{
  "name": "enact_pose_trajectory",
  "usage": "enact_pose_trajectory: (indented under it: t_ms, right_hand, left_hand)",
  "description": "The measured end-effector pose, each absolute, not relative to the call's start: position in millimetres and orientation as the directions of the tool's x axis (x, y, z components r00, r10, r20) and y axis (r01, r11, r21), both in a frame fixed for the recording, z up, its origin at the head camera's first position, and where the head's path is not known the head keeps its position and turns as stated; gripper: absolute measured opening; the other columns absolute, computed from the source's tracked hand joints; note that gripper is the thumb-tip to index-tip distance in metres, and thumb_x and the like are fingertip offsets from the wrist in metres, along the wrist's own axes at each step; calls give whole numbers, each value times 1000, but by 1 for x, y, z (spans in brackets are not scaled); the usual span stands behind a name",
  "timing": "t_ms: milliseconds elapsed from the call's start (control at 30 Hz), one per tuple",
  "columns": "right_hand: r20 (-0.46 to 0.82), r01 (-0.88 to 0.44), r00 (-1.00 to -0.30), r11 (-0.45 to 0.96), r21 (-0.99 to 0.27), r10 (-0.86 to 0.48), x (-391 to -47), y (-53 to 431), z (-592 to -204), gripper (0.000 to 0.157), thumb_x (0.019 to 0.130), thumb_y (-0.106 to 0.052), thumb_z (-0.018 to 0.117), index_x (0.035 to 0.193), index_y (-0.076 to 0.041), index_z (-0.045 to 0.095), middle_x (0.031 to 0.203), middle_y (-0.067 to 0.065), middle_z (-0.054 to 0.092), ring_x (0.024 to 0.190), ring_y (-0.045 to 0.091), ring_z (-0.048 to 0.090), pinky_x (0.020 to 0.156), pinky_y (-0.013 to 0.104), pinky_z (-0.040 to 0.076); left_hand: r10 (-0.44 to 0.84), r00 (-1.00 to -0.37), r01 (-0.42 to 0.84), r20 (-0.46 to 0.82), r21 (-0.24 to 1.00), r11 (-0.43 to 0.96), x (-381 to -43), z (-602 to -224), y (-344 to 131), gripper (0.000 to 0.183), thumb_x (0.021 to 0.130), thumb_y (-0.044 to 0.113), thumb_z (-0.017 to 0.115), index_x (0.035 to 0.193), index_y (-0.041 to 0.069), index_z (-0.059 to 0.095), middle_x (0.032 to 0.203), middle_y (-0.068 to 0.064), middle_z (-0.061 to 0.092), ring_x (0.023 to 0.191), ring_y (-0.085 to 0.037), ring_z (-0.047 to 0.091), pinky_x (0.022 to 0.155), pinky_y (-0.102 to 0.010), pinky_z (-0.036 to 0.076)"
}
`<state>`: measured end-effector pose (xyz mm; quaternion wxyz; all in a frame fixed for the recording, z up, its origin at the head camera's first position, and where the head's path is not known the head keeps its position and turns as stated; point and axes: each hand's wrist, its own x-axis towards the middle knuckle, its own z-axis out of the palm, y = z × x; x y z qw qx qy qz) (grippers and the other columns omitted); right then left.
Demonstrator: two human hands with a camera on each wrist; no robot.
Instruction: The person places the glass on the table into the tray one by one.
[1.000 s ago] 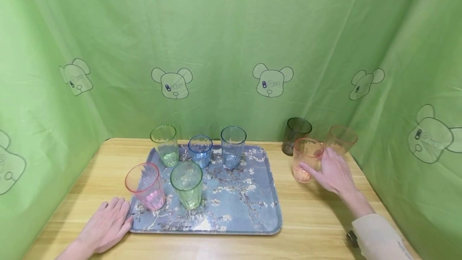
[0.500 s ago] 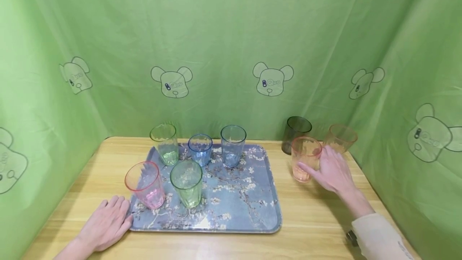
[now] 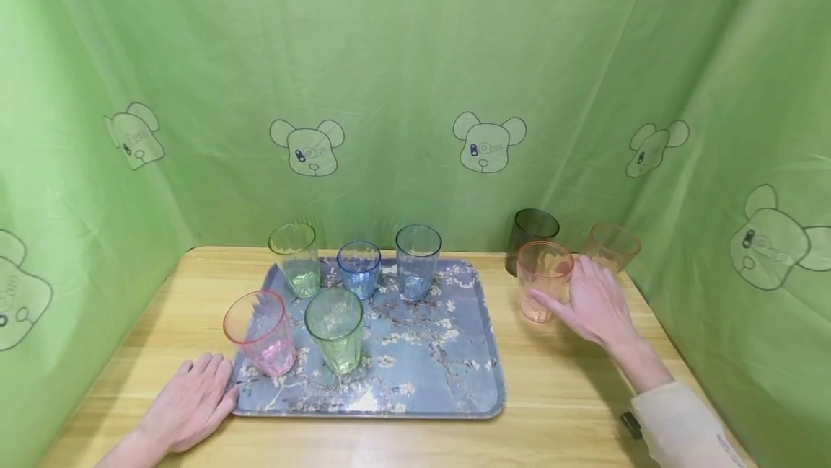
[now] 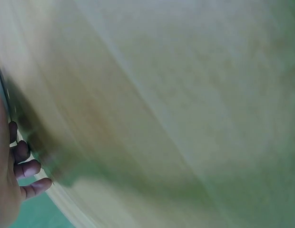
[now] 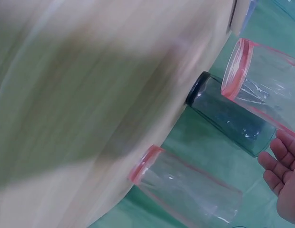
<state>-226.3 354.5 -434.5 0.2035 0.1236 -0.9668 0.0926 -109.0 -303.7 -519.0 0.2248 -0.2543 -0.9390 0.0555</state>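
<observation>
In the head view my right hand [image 3: 599,303] grips an orange-tinted glass [image 3: 542,282], the thumb on its near side and the fingers at its right. The right wrist view shows the same glass [image 5: 264,83] beside my curled fingertips; its thick base seems to be just off the table. Behind it stand a dark smoky glass [image 3: 527,237] and a second orange glass [image 3: 613,243]. My left hand [image 3: 188,403] rests flat on the table, fingers relaxed, with its thumb against the left edge of a blue flowered tray [image 3: 448,374].
On the tray stand a pink glass [image 3: 269,345], a green glass [image 3: 340,342], another green glass [image 3: 301,273], a short blue glass [image 3: 361,277] and a taller blue glass [image 3: 418,273]. Green curtains [image 3: 389,78] enclose the wooden table [image 3: 545,389] at the back and sides.
The orange glass in my right hand has shifted a little to the left and slightly up in the head view. My left hand and the glasses on the tray have stayed put.
</observation>
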Motion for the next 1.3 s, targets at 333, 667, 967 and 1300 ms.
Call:
enact_pose_trajectory:
  t_ms: [333,667,967,1300]
  right_hand:
    - [452,-310,-863,943,-122,-225,-222,341,-428,68,88,-61,72,109,3,64,102,20,66,91,35,61,85,53,48]
    - [419,-328,-876,931,-158,-238,-220,327,-424,78,86,-63,74,125,4,62,125,27,65,115,41,61,101,62,47]
    - [422,-349,-869,925,-152,-259,-219,316,-421,79,86,-65,73,124,4,62,118,24,66,107,39,62,96,61,48]
    - [415,-366,-866,919,-144,-280,-220,301,-421,71,87,-65,73,111,0,60,102,14,61,90,27,54,84,48,46]
  left_hand:
    - [505,-766,452,398,-224,863,-108,-518,-303,25,87,36,61,88,17,46,81,5,35,77,-13,37,67,-29,30]
    - [501,-775,448,386,-224,865,-109,-521,-304,25,88,37,61,90,16,47,82,4,38,78,-14,38,67,-30,31]
    - [490,-788,441,374,-214,872,-108,-521,-304,25,87,36,63,90,17,47,82,5,38,79,-14,40,68,-31,33]
    - [488,-787,439,378,-212,873,-108,-522,-304,25,87,36,63,90,17,47,82,5,39,79,-14,40,68,-31,33]
